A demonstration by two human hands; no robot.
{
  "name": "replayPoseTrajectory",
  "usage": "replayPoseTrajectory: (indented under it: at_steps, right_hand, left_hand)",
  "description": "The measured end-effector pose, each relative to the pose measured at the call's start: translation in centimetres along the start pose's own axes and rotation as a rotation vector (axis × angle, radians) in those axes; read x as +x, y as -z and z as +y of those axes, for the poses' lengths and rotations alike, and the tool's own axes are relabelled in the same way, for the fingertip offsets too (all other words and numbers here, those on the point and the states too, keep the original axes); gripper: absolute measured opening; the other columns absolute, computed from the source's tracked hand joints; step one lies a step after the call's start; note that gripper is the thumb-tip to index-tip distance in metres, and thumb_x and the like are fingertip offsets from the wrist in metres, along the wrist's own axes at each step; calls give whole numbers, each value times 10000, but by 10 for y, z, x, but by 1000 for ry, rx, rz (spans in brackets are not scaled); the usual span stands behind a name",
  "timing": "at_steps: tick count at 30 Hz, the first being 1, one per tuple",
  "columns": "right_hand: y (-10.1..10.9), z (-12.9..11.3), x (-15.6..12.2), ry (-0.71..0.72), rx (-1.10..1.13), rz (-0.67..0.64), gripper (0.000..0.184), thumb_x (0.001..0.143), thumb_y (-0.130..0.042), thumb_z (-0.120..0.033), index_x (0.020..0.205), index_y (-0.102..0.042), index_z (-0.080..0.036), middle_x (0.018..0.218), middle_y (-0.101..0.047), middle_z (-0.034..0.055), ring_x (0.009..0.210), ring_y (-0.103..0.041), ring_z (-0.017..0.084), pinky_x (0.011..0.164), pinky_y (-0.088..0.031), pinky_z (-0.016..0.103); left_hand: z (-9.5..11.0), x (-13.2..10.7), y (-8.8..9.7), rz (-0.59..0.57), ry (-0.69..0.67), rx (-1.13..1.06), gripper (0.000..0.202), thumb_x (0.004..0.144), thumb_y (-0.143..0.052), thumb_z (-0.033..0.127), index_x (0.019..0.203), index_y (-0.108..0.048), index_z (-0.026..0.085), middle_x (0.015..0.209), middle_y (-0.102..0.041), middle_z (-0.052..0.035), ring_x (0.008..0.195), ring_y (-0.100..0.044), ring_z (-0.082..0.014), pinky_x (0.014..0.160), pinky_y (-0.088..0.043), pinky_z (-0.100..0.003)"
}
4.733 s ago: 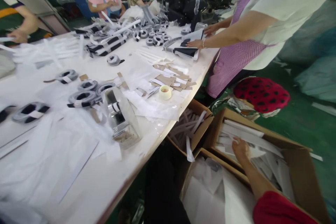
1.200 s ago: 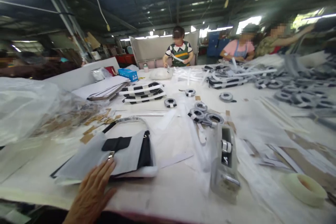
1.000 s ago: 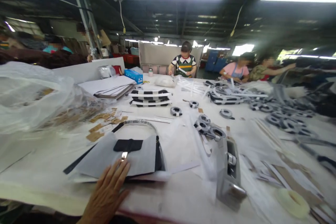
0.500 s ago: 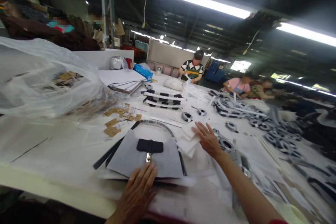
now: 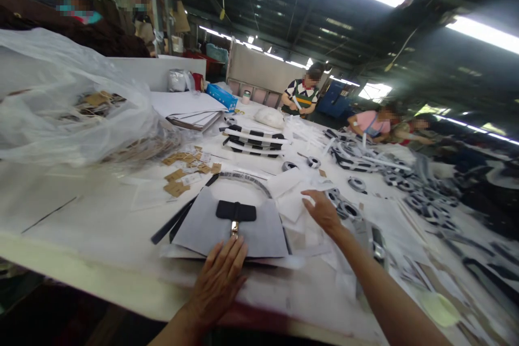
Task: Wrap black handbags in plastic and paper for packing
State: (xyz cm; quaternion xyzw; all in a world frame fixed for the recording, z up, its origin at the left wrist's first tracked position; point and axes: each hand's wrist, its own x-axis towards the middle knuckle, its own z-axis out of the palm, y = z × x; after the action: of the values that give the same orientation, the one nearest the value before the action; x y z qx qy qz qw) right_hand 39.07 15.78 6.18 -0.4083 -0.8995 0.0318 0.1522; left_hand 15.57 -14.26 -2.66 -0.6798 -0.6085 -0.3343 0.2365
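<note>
A grey handbag (image 5: 203,227) with a black strap tab (image 5: 236,211), a metal clasp (image 5: 234,230) and a curved handle (image 5: 247,177) lies flat before me. My left hand (image 5: 221,275) rests palm down on its near edge, fingers stretched out just below the clasp and holding nothing. To the right, my right hand (image 5: 322,213) is beside thin white sheets (image 5: 294,205), thumb and forefinger apart. I cannot tell whether its fingertips touch the top sheet. Rolled grey strips (image 5: 349,211) lie just beyond that hand.
Brown tags (image 5: 176,189) are scattered behind the bag, near a large clear plastic bag (image 5: 133,84). Stacked black-and-white strips (image 5: 255,140), a blue box (image 5: 221,97) and stacked boards (image 5: 190,121) lie farther back. A co-worker (image 5: 302,94) stands at the table's far side.
My right hand's fingers have drawn in from a flat spread over the white sheets, and the top sheet has shifted. My left hand stays on the handbag. The view has tilted slightly down.
</note>
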Motion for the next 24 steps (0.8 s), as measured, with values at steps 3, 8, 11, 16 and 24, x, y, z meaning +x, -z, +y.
replayPoseTrajectory:
  at_steps: [3,8,11,16,24]
  right_hand:
    - [-18,-18,3,4,89,-186,533,772,-703,-384,1276,-641,-221,1414,-567,103,1357,-461,285,1155,-328,446]
    - [-19,-13,-8,-68,168,-428,905,696,-755,-569,1450,-473,-155,1534,-404,183,1410,-397,308,1145,-347,451]
    - [-16,-12,-10,-79,153,-499,1080,555,-853,-539,1469,-443,-136,1574,-312,214,1459,-294,340,1182,-276,462]
    - [-21,-29,-8,-54,61,-508,966,588,-834,-349,1459,-457,-170,1515,-419,208,1409,-384,357,1136,-335,501]
    - [-25,-67,-37,25,-68,-300,533,715,-478,0,1174,-644,-213,1179,-688,116,1051,-668,245,920,-486,359]
  left_hand:
    - [0,0,2,-12,-6,19,452,976,-516,372,1376,-537,162,1423,-570,-80,1382,-431,-212,1227,-155,-390]
    - [0,-1,2,-35,-12,46,478,966,-537,375,1396,-515,167,1444,-548,-82,1395,-417,-223,1218,-176,-397]
    - [0,-2,1,-42,-17,62,499,959,-553,388,1404,-505,168,1447,-545,-83,1401,-407,-225,1218,-180,-399]
    - [0,-4,1,-64,-19,86,512,965,-530,421,1415,-488,180,1465,-524,-87,1408,-396,-224,1211,-205,-402]
    - [2,-2,6,-97,-27,63,477,986,-488,382,1411,-476,165,1462,-522,-89,1406,-394,-233,1192,-234,-413]
